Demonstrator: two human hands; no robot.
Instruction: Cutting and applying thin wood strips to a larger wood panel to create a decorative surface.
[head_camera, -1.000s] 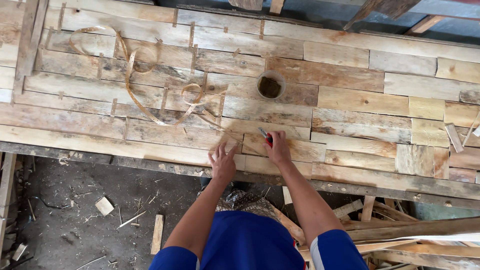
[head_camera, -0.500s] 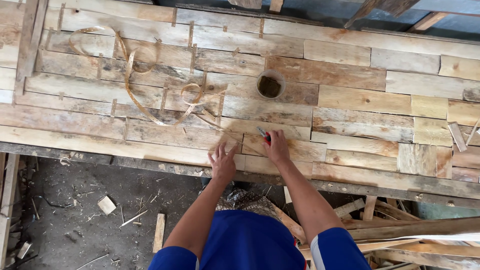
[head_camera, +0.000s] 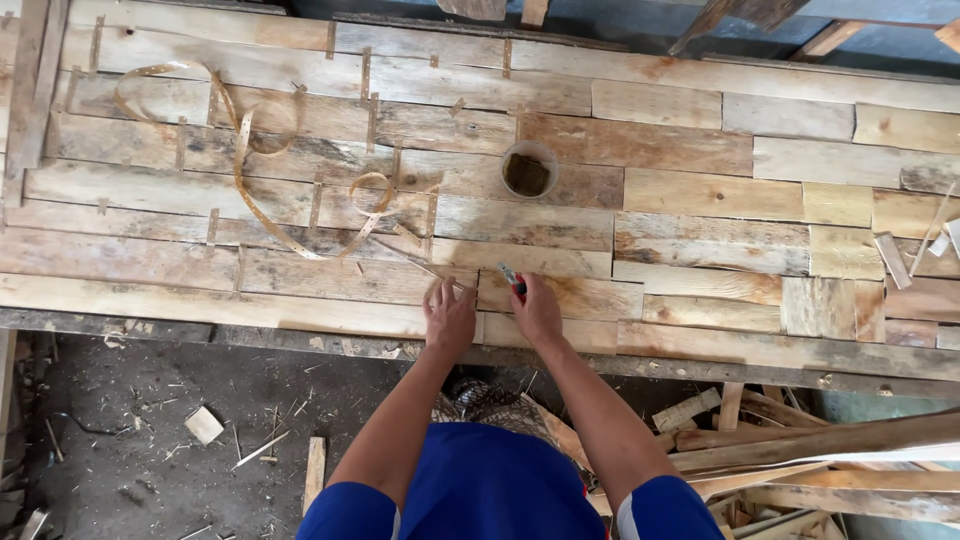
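Observation:
A wide panel of patchwork wood planks (head_camera: 700, 200) lies flat before me. My left hand (head_camera: 449, 318) presses fingers-down on a thin wood strip (head_camera: 430, 268) near the panel's front edge. Right beside it, my right hand (head_camera: 536, 308) grips a small red-handled cutter (head_camera: 512, 281), its tip touching the plank just right of the left hand. Both forearms reach up from my blue-sleeved body at the bottom.
A small round tub (head_camera: 528, 170) of dark stuff sits on the panel beyond my hands. Curled veneer strips (head_camera: 245, 150) lie at the left. Offcuts lie at the right edge (head_camera: 890, 258). Scrap wood (head_camera: 780, 440) is piled on the dirty floor (head_camera: 150, 430) below.
Both hands stay at the same spot near the front edge; the right hand with the cutter has shifted only slightly.

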